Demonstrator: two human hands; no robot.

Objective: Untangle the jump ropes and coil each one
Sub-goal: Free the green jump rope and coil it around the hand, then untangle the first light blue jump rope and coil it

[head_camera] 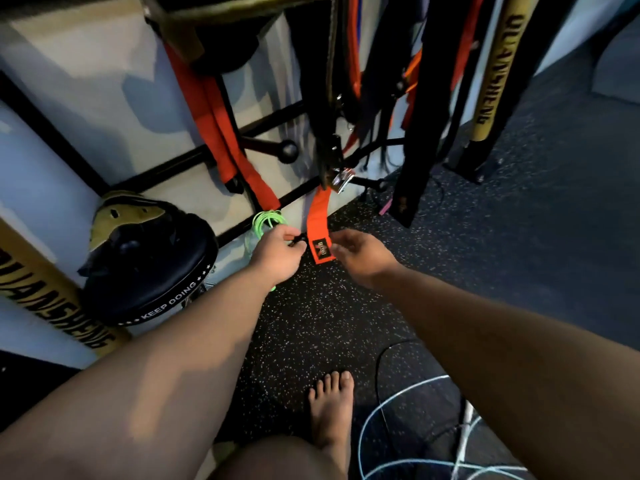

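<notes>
At lower right of the frame, a white rope (465, 424) is lying loose on the floor (346, 323). Near centre, beside an orange strap (320, 220), the left hand (277, 252) is gripping a coiled green rope (268, 220); the right hand (356, 256) is hovering, fingers loosely curled, empty.

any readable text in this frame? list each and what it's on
"KEEP GOING", flanked by stars: rim of the black stool seat.
"QUANSHENG": upper-right gold pad, black letters running along it.
"UANSHENG": lower-left gold pad, upside down, start cut off at the frame edge.
Patch on the orange strap: too small to read.
</notes>
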